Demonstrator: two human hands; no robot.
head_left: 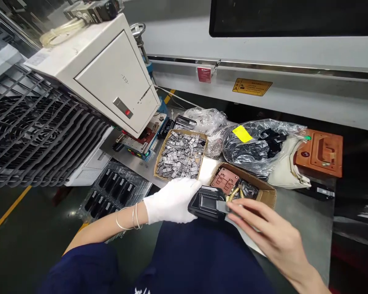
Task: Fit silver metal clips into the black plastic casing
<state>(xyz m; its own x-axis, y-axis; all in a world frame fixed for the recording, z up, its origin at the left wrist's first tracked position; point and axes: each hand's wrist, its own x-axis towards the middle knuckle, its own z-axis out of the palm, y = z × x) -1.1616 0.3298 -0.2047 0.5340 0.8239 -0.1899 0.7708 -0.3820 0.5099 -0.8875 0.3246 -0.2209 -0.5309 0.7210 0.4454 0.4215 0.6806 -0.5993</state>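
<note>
My left hand [176, 200], in a white glove, is closed round a black plastic housing [202, 210] with a rectangular recess. My bare right hand [266, 226] pinches a small grey metal piece [222, 207] between thumb and fingers. That piece touches the right side of the housing, and my fingertips partly cover it. Behind my left hand stands a shallow cardboard box [156, 165] heaped with small grey metal parts [180, 155]. Just beyond the housing is another cardboard box [268, 194] with a reddish-brown plate [225, 179] and gold-coloured pieces in it.
A white machine cabinet [110, 81] stands at the left behind the metal table [313, 220]. Clear plastic bags [248, 147], a cream pouch [286, 163] and an orange-brown case [320, 153] lie at the back right. Lower left is a tray [138, 190] of black parts; a fan grille [43, 134] is beside it.
</note>
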